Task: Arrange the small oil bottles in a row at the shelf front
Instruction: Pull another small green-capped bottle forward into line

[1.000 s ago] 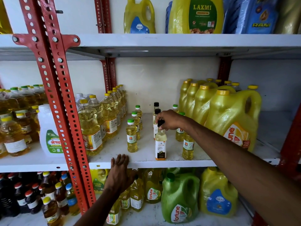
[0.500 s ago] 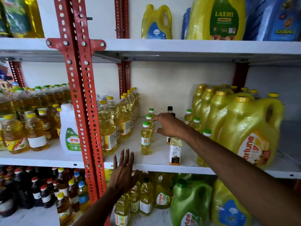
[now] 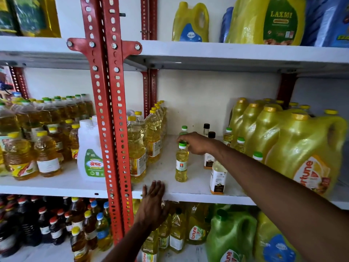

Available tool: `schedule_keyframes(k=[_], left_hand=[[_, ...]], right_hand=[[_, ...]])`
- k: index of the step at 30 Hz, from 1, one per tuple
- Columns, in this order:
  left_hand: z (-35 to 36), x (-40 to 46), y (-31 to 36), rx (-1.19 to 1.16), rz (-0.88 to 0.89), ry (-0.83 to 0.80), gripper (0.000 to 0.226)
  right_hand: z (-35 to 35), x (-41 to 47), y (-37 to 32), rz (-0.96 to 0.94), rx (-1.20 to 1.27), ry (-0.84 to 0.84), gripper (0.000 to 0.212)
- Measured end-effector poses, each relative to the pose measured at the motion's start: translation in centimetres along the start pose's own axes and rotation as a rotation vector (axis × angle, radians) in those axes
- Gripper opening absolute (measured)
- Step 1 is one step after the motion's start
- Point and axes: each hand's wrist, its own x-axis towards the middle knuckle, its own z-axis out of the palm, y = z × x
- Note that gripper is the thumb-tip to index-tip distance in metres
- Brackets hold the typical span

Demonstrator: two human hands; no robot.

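Small oil bottles stand on the white middle shelf [image 3: 188, 194]. A green-capped one [image 3: 181, 163] is nearest the front, with another green cap [image 3: 184, 127] further back. My right hand [image 3: 196, 143] reaches in between them, fingers curled over a small bottle that it mostly hides. To the right stand white-labelled bottles [image 3: 218, 178], their black caps [image 3: 211, 134] showing behind my arm. More green-capped small bottles [image 3: 240, 143] line up beside the jugs. My left hand [image 3: 153, 201] lies flat on the shelf's front edge, fingers apart, holding nothing.
Big yellow Fortune jugs [image 3: 306, 154] fill the shelf's right side. Taller yellow-capped oil bottles [image 3: 137, 148] crowd the left, next to the red perforated upright [image 3: 109, 110] and a white jug [image 3: 91, 152]. Shelves above and below hold more jugs and bottles.
My right hand left the black-capped bottle at the front and moved left and back onto the green-capped row. My left hand lifted off the shelf edge, then settled on it again.
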Motion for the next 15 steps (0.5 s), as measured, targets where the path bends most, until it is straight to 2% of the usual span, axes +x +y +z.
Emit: schedule_keyframes(k=[7, 15], left_hand=[[0.1, 0.0, -0.1, -0.012, 0.021, 0.025, 0.075], [0.0, 0.2, 0.1, 0.004, 0.004, 0.029, 0.079]], right_hand=[[0.0, 0.6, -0.6, 0.023, -0.018, -0.020, 0.035], [-0.6, 0.3, -0.9, 0.091, -0.009, -0.013, 0.033]])
